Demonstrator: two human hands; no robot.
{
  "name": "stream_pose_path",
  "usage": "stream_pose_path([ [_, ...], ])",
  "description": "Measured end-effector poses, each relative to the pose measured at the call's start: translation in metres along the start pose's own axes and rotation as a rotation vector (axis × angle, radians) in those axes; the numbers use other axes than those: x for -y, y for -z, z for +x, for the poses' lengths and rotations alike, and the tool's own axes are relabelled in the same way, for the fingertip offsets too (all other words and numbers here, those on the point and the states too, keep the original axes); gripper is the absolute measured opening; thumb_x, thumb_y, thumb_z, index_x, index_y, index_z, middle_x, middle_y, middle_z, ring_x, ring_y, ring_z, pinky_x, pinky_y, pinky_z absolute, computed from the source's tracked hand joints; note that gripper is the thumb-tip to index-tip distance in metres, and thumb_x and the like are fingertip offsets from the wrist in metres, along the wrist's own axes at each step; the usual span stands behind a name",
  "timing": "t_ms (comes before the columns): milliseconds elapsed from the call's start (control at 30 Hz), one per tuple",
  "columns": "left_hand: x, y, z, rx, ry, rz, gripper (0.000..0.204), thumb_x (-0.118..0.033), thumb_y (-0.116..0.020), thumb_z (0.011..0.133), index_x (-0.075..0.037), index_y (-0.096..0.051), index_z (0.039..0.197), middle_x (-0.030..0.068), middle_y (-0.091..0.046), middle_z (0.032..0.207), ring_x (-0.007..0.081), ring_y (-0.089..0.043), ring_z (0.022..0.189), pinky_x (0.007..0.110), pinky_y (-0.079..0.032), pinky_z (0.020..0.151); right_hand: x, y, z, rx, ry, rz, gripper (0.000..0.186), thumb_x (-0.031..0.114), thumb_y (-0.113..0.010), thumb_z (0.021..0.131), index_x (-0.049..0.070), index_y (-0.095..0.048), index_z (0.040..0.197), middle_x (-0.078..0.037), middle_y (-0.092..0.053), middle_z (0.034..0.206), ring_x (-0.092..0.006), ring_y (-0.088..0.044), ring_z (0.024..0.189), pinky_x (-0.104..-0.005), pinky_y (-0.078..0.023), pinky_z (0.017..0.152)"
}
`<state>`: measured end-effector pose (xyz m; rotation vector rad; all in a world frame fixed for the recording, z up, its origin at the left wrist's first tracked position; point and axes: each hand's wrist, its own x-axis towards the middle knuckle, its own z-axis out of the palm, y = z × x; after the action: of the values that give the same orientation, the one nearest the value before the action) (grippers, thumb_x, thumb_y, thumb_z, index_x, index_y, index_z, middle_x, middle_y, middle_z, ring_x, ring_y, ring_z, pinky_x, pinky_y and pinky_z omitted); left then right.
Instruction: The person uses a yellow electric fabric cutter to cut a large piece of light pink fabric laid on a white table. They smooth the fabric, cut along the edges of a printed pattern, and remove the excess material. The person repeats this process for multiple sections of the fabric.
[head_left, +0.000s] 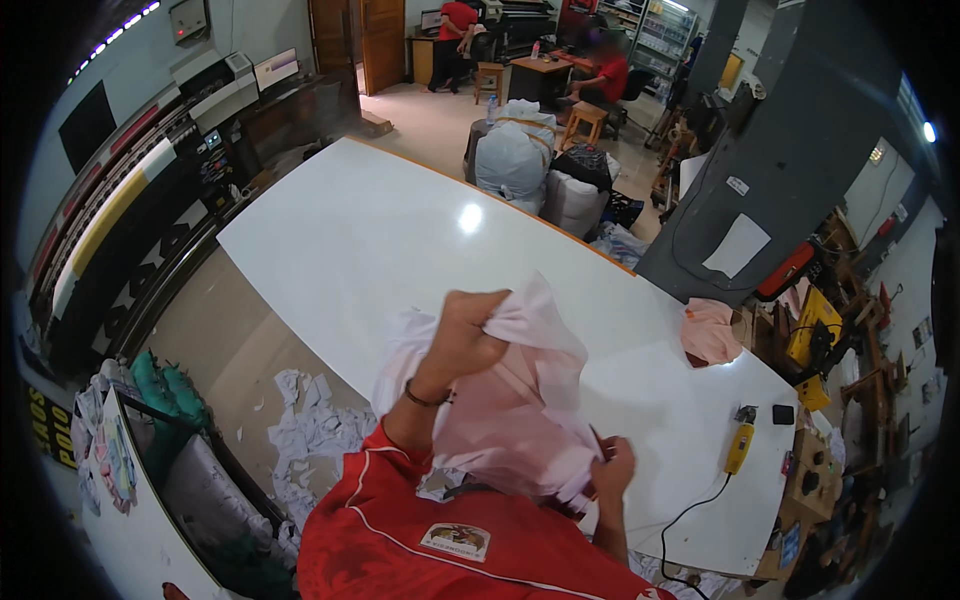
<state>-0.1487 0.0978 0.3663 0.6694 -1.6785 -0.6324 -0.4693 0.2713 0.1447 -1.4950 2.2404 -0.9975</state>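
Note:
My left hand [468,335] is closed in a fist on the upper part of a pale pink and white piece of cloth [530,415], lifting it in front of me above the white table. The cloth hangs in loose folds down toward my red shirt. Lower and to the right, my right hand [615,470] has its fingers curled at the cloth's lower right edge. A dark, thin shape shows beside those fingers, too small to name. Below the raised cloth, part of the white table [340,240] is hidden.
A yellow handheld power tool [740,448] with a black cord lies right of me, near a small black flat object [783,414]. Folded pink cloth [711,332] sits by a grey pillar [735,150]. White scraps [320,430] litter the floor at left. Large sacks [515,155] stand beyond the table.

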Motion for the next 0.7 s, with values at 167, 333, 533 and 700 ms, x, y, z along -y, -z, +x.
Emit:
stream_pose_path([
  [167,-0.003,0.039,0.018,0.010,-0.059,0.217,0.012,0.000,-0.069,0.078,0.001,-0.071,0.090,0.0190,-0.060,0.065,0.0322,-0.063,0.052,0.032,-0.048,0.054,0.020,0.083,0.053,-0.514,0.253,0.032,0.026,-0.012,-0.062,0.067,0.003,-0.062,0.088,-0.006,-0.061,0.082,-0.0212,-0.060,0.074,-0.0325,-0.047,0.061],
  [333,-0.043,0.051,0.035,0.070,-0.174,0.276,0.019,-0.004,-0.074,0.074,0.000,-0.071,0.091,0.0156,-0.060,0.065,0.0342,-0.062,0.053,0.034,-0.047,0.051,0.043,0.144,0.090,-0.432,0.233,0.109,0.018,-0.006,-0.066,0.077,0.003,-0.066,0.093,-0.007,-0.068,0.088,-0.0190,-0.067,0.084,-0.0327,-0.051,0.067],
  [533,-0.091,0.058,0.067,0.097,-0.430,0.400,0.027,-0.007,-0.078,0.070,-0.003,-0.072,0.096,0.0132,-0.063,0.067,0.0340,-0.066,0.057,0.038,-0.051,0.054,0.055,0.230,0.149,-0.835,0.398,0.245,0.029,-0.010,-0.059,0.081,0.001,-0.070,0.106,-0.009,-0.070,0.098,-0.0207,-0.070,0.094,-0.0327,-0.055,0.081],
  [700,-0.126,0.081,0.092,0.063,-0.460,0.465,0.026,-0.010,-0.079,0.072,-0.001,-0.073,0.097,0.0134,-0.062,0.067,0.0309,-0.063,0.054,0.033,-0.050,0.054,0.097,0.309,0.174,-0.678,0.569,0.189,0.047,-0.013,-0.049,0.077,-0.002,-0.066,0.118,-0.011,-0.069,0.113,-0.0225,-0.070,0.106,-0.0331,-0.056,0.099],
])
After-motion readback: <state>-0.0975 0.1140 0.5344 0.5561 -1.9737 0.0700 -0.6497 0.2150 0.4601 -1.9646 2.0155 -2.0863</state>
